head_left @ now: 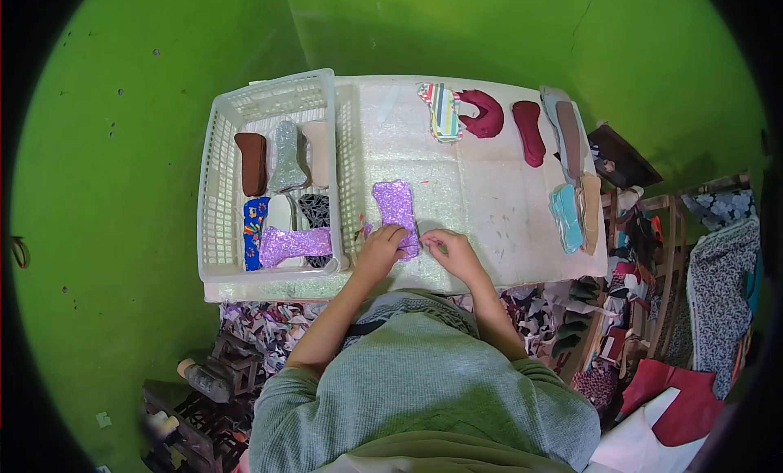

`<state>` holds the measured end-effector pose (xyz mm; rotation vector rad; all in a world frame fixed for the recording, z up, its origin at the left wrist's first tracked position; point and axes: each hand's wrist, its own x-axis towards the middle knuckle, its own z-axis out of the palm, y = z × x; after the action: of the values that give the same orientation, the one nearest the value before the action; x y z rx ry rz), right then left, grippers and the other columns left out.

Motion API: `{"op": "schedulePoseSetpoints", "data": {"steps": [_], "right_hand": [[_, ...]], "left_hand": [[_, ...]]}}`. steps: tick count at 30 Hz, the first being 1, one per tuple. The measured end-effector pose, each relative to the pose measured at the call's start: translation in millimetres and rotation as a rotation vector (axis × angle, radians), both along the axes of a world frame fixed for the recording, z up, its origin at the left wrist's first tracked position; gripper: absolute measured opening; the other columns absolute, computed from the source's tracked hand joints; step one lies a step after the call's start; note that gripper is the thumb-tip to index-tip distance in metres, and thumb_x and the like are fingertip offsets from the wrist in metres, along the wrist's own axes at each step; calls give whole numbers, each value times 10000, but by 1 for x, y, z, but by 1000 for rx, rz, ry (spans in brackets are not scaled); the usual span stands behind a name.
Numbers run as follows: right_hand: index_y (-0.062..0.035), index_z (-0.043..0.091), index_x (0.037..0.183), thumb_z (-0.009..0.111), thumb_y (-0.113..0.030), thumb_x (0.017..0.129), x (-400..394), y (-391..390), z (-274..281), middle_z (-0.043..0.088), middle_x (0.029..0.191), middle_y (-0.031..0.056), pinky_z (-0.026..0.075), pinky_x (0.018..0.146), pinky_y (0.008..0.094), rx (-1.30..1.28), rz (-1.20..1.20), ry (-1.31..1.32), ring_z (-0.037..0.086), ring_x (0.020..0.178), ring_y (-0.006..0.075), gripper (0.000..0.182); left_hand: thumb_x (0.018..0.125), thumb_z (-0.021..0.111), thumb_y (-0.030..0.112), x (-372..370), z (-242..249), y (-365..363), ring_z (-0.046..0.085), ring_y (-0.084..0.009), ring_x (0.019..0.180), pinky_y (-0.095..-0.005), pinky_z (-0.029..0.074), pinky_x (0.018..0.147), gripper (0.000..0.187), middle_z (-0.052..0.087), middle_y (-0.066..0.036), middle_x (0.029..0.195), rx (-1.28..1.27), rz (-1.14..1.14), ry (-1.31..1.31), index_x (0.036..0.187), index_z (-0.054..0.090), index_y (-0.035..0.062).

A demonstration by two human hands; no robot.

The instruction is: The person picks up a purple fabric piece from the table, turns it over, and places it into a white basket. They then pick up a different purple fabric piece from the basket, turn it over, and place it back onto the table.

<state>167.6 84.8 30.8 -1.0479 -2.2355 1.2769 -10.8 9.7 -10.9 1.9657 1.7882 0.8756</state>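
A glittery purple sole-shaped piece (394, 200) lies on the white table in front of me. My left hand (385, 250) rests on its lower left part, fingers bent over it; whether they grip it is hard to tell. Just right of the piece's lower end, my right hand (447, 251) has its thumb and fingertips pressed together; anything between them is too small to make out. To the left, a white plastic basket (348, 147) holds another glittery purple piece (294, 245), a brown stack (251, 163), a silvery stack (289, 156) and a blue flowered piece (252, 220).
Along the table's far side (489, 171) lie a striped piece (444, 112), a curved maroon piece (484, 114) and a maroon sole shape (528, 133). Turquoise pieces (564, 218) are at the right edge. Fabric scraps (534, 314) cover the floor; a wooden rack stands right.
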Motion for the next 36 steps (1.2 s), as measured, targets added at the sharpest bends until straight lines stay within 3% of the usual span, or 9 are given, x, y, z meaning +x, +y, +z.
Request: {"op": "schedulePoseSetpoints", "data": {"steps": [9,13,16,18,25,36], "right_hand": [[-55,622,938,548,-82,806,7,7,-8,634,838,122,483,679,308,42,26,-3,613,744,239,154],[-54,623,940,549,-84,804,7,11,-9,634,831,125,483,677,314,20,29,1,613,738,244,157],[-22,611,968,540,-48,813,6,13,-11,645,882,123,492,716,285,0,62,-32,633,784,203,173],[-59,624,945,549,-84,805,4,13,-14,629,820,136,481,659,316,18,48,46,610,718,249,160],[-57,625,943,549,-95,804,2,11,-17,625,800,142,481,651,317,-4,71,26,609,696,245,162],[-61,627,968,541,-96,809,9,9,-19,639,820,127,481,656,308,-20,73,31,601,683,231,184]], "left_hand": [[674,668,174,-4,-18,3,510,-228,1013,-366,397,837,318,560,-48,1050,-106,-29,143,979,607,111],[659,686,199,0,-2,0,504,-224,1030,-373,390,848,322,564,-43,1052,-103,-5,109,963,615,119],[642,702,222,4,6,-3,505,-229,1039,-375,386,863,322,569,-46,1054,-53,16,169,940,629,126],[616,720,249,4,5,-3,506,-239,1049,-377,384,881,382,572,-51,1062,-65,8,146,968,628,131],[612,725,236,-5,-10,1,493,-262,1078,-383,387,907,464,572,-65,1089,-111,-81,90,1046,600,130],[683,679,157,-14,-20,3,502,-290,1085,-378,395,931,292,610,-67,1067,-158,-157,36,962,654,79]]}}
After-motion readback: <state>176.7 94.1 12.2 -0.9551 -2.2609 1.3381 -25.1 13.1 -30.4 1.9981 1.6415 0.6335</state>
